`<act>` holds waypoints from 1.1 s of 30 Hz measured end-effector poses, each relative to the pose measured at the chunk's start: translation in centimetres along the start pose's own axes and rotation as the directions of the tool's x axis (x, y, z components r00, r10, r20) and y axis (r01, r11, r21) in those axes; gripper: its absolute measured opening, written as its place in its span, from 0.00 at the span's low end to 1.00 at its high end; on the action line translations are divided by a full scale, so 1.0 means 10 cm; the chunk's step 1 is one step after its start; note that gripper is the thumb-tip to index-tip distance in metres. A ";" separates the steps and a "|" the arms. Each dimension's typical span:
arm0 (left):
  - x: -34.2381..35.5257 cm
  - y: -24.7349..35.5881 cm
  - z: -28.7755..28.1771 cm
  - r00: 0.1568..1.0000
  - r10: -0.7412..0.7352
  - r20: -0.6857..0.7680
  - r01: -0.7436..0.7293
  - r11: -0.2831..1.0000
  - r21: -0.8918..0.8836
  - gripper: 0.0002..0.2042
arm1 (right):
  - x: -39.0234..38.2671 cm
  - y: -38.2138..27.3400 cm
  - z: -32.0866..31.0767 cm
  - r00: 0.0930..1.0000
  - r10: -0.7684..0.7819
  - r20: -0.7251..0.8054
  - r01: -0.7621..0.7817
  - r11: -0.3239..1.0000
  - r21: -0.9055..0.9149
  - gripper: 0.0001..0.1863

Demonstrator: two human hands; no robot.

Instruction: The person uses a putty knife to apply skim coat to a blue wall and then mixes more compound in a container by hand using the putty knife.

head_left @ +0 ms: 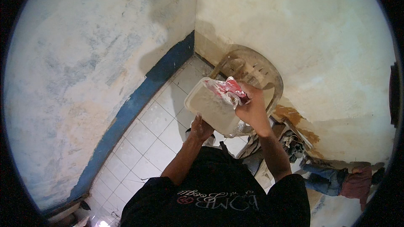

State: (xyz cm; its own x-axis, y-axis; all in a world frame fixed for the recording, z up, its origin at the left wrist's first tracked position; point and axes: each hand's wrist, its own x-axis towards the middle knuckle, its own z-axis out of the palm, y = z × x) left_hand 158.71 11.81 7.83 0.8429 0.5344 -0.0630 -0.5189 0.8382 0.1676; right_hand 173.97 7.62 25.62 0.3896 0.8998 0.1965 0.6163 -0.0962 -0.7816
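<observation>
My left hand (201,129) grips the near left edge of a shallow, pale plastic tub (192,102), thumb over the rim. A thin, whitish layer shows inside it. Over the tub's far right part, my right hand (253,108) is closed around a red spreader (232,85) thickly smeared with white paste. The spreader's blade points left, and its grip is partly hidden by my fingers. I cannot tell whether the blade touches the tub.
A brownish plastic chair (275,73) stands in the corner behind the tub. Patchy plastered walls (84,59) meet there, with a blue band (139,88) above the tiled floor (156,122). Jumbled cloths (291,146) lie right. Blue jeans (332,178) and a reddish top show lower right.
</observation>
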 end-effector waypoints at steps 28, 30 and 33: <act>0.59 -0.45 -0.59 0.982 -0.162 -0.093 0.163 0.987 0.003 0.36 | -0.60 1.43 0.24 0.836 -0.120 -0.536 0.125 0.992 -0.027 0.15; 0.62 -0.48 -0.63 0.983 -0.170 -0.074 0.170 0.985 -0.001 0.36 | -0.60 1.50 0.23 0.878 -0.086 -0.471 0.069 0.996 -0.052 0.11; 0.65 -0.50 -0.73 0.946 -0.176 -0.271 0.184 0.983 0.004 0.35 | -0.74 1.65 0.24 0.727 0.410 -0.551 -0.140 0.874 0.465 0.08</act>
State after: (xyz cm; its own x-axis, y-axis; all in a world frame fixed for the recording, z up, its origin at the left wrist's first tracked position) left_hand 165.72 11.84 -0.56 0.8503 0.3876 -0.3560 -0.3544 0.9218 0.1571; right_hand 179.65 0.36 9.86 0.9130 0.3798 0.1491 0.1659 -0.0118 -0.9861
